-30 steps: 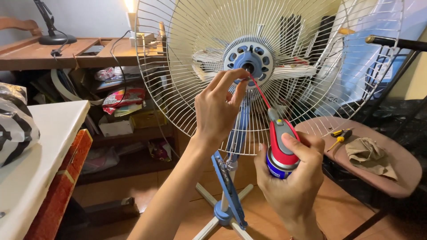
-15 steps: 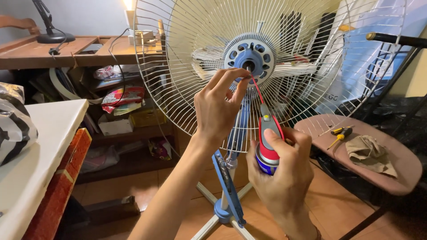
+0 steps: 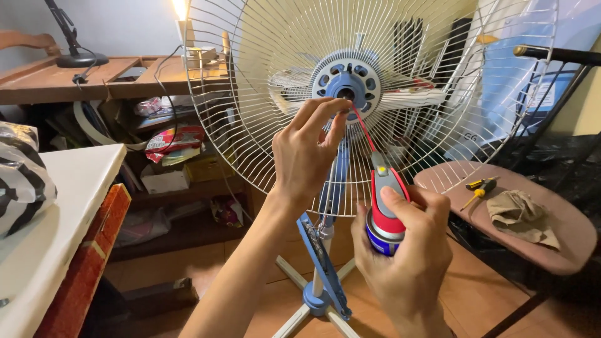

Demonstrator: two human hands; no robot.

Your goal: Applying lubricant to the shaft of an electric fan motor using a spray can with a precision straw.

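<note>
Up at the blue middle of the fan [image 3: 346, 84], the left hand [image 3: 307, 153] pinches the thin red straw [image 3: 363, 128] with bent fingers. Lower down, the right hand [image 3: 407, 250] wraps around the spray can [image 3: 383, 222], its thumb resting on top.

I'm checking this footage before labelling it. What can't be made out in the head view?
- Spray can: body hidden by the right hand.
- Red straw: tip hidden behind the left hand fingertips at the fan hub.
- Fan guard: top cut off by the frame edge.
- Screwdriver on the stool: tip too small to tell.
</note>
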